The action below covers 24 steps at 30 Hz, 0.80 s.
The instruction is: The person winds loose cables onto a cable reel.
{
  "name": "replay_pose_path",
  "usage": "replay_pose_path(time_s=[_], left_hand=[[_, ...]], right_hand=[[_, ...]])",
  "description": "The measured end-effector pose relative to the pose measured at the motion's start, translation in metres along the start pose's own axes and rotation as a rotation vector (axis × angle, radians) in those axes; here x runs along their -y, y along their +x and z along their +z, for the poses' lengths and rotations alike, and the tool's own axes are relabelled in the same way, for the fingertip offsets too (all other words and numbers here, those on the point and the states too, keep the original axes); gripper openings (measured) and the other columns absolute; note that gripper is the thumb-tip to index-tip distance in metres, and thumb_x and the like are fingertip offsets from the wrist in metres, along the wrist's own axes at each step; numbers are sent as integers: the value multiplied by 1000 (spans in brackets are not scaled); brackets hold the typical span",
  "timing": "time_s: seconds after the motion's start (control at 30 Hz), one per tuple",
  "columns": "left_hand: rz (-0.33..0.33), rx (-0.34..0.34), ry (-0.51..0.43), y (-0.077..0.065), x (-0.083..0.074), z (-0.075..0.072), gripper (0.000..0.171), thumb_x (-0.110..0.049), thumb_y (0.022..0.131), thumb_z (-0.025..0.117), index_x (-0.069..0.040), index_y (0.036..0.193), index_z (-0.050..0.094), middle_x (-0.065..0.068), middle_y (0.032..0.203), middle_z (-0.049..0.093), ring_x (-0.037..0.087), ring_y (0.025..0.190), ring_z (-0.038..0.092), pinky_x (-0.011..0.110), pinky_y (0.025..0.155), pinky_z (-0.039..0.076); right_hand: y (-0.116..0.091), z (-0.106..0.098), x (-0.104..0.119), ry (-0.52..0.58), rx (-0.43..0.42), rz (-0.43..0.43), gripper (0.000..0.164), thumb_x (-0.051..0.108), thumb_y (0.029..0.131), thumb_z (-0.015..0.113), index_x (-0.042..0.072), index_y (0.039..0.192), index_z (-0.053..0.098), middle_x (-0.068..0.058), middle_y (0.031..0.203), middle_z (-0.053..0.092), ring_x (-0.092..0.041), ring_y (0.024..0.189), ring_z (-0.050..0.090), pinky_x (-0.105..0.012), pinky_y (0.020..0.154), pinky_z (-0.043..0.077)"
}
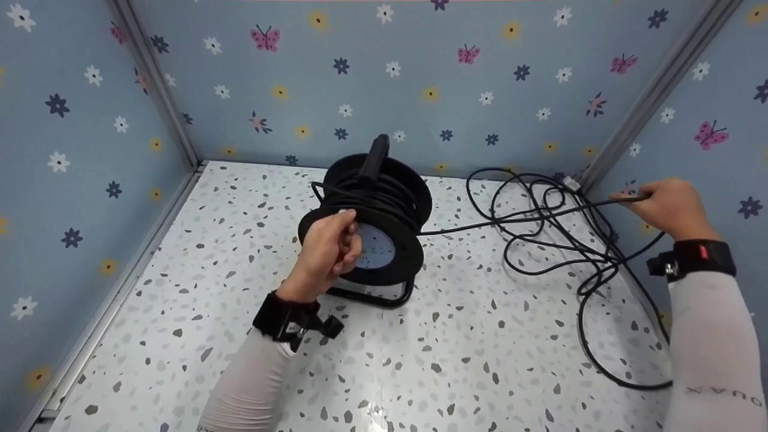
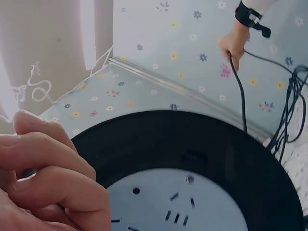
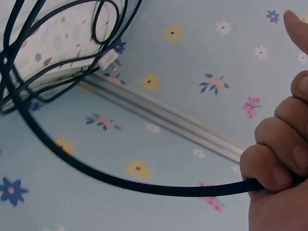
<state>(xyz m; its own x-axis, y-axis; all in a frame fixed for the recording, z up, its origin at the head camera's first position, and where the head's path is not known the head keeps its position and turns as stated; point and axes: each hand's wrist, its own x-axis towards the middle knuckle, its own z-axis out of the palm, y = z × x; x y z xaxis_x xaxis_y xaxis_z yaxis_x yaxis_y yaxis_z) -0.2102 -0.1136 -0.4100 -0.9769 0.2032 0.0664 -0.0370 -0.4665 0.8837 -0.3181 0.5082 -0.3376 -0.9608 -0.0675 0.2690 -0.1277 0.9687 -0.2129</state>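
Note:
A black cable reel with a pale blue disc on its side stands on the speckled surface. My left hand is at its near flange, fingers curled round a small dark knob that they mostly hide; the left wrist view shows this hand beside the flange. Off to the right, my right hand grips the black cable, which runs from the reel to the fist. In the right wrist view, the cable bows down from under the curled fingers of that hand.
Loose loops of cable lie at the right, by the corner, with a whitish plug at the back. Flower-patterned panels with metal edge rails enclose the speckled surface on the left, back and right.

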Motion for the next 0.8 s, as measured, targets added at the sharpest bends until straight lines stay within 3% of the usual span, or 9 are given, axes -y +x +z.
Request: replay_pose_path(time_s=[0.13, 0.33, 0.53, 0.8], left_hand=[[-13, 37, -25, 1, 7, 12, 33, -30, 115, 53, -11, 88, 50, 1, 53, 47, 5, 37, 32, 21, 36, 23], [-7, 138, -23, 6, 24, 35, 34, -27, 115, 53, -11, 86, 50, 1, 52, 47, 5, 37, 36, 21, 35, 24], [-30, 168, 43, 7, 43, 49, 34, -27, 115, 54, -10, 86, 52, 1, 54, 49, 5, 38, 37, 20, 35, 25], [-106, 172, 133, 7, 66, 59, 36, -30, 115, 56, -11, 84, 53, 1, 53, 51, 5, 37, 35, 20, 35, 26]], right_hand=[[2, 1, 13, 48, 46, -24, 66, 61, 101, 78, 6, 68, 68, -1, 54, 48, -19, 49, 40, -31, 47, 33], [0, 13, 29, 50, 93, -107, 60, 40, 100, 85, 15, 62, 47, 4, 57, 33, -16, 52, 33, -29, 49, 28], [-3, 25, 46, 126, 141, -103, 69, 50, 92, 93, 19, 61, 40, 9, 56, 26, -10, 49, 25, -26, 46, 26], [-10, 37, 63, 190, 190, -154, 70, 50, 95, 90, 20, 64, 34, 8, 62, 21, -10, 50, 22, -27, 52, 26]])
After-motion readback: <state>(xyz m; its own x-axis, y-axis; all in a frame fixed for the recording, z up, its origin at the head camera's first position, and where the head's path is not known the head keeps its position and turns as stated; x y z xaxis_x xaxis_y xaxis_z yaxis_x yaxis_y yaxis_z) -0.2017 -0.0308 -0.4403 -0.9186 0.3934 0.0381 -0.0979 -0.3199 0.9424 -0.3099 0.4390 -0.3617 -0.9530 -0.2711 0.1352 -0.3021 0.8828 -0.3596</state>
